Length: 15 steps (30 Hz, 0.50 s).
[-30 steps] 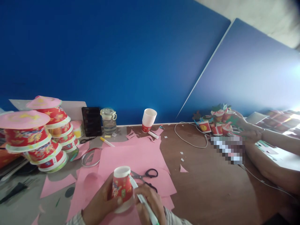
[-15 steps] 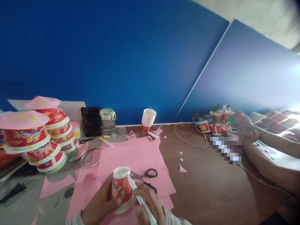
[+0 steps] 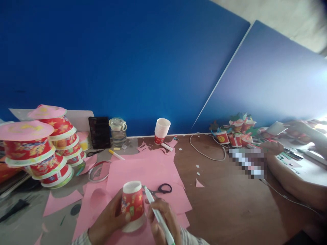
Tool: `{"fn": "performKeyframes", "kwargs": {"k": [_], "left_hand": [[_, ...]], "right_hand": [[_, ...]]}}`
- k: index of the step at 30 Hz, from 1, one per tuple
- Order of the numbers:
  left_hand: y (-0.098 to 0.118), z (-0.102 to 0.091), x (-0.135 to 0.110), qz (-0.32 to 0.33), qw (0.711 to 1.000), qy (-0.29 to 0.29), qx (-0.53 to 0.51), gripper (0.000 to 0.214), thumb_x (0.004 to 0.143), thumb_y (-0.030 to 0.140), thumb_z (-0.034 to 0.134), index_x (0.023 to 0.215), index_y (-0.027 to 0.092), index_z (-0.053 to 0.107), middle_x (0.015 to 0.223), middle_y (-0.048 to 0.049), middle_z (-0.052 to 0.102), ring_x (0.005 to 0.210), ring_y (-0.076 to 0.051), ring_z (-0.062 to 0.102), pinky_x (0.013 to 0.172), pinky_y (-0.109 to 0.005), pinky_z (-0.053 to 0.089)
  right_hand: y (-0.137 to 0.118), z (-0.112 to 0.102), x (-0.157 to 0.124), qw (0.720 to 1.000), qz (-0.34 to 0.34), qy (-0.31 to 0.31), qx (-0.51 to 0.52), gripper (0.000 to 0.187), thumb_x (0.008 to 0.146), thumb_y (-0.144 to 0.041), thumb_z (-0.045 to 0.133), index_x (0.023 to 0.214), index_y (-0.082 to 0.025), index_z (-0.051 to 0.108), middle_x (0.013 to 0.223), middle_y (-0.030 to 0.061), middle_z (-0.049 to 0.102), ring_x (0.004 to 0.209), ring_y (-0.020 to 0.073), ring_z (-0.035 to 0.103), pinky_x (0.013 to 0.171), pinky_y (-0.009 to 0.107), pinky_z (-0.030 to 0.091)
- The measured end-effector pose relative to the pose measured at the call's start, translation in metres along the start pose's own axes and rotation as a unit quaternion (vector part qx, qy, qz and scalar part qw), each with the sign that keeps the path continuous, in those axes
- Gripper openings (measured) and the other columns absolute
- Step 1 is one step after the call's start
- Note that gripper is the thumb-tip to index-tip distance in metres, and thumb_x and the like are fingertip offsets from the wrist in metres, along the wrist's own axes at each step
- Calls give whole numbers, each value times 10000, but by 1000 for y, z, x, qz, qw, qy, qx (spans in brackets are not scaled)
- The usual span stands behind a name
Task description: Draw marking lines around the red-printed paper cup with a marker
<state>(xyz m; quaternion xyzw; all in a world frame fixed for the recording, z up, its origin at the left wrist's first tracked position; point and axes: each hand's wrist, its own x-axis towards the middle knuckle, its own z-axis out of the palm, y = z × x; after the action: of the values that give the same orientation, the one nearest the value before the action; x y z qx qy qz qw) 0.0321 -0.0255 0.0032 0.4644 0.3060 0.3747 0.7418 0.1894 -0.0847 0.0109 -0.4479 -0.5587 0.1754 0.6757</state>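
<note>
My left hand (image 3: 111, 216) is wrapped round a red printed paper cup (image 3: 133, 203), held upside down with its white base upward. Pinched in my right hand (image 3: 165, 217) is a white marker (image 3: 158, 217) with a green end. Its tip points up beside the cup's upper edge, a little apart from it. Behind the marker lies a pair of scissors (image 3: 165, 188) with black handles, partly covered by my right hand. Pink paper sheets (image 3: 145, 168) spread under both hands.
Stacked red cup towers (image 3: 33, 149) with pink tops stand at left. A glass jar (image 3: 118, 132), a black phone-like slab (image 3: 99, 132) and a stack of paper cups (image 3: 161, 129) line the blue partition. At right, another person's arm (image 3: 291, 170) rests near small decorated cups (image 3: 236, 139).
My right hand has drawn the marker's tip away from the cup, slightly to the right. The cup has barely shifted. The other person's far arm has moved right.
</note>
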Motion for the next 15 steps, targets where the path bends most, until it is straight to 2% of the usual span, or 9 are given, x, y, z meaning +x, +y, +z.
{"fn": "performKeyframes", "kwargs": {"k": [5,9,12,15], "left_hand": [[0,2,0,9,1000,10,-21,552,581,298,678,1065,214,425,993,-60,548,934,-283,480,793,-404,404],[-3,1,-2,15,1000,8,10,619,526,395,705,1054,223,431,916,-46,571,907,-286,492,748,-385,431],[-3,1,-1,21,999,18,47,650,472,390,741,1028,229,445,796,-20,591,754,-244,549,617,-321,472],[-1,3,0,10,999,22,36,591,489,330,736,1003,222,463,769,-19,599,696,-229,563,567,-302,475]], "right_hand": [[-3,-1,1,1000,0,-12,-14,310,761,-485,495,850,-214,618,519,-12,596,389,169,548,401,250,472],[4,-7,0,993,-56,-103,20,298,807,-430,448,968,-213,574,555,6,631,422,182,597,409,244,496],[8,-10,0,980,-109,-165,24,323,835,-431,380,1020,-233,555,555,10,660,480,197,639,509,279,541],[9,-9,0,978,-137,-158,15,331,834,-432,380,1022,-230,562,533,2,660,493,207,648,648,345,549]]}}
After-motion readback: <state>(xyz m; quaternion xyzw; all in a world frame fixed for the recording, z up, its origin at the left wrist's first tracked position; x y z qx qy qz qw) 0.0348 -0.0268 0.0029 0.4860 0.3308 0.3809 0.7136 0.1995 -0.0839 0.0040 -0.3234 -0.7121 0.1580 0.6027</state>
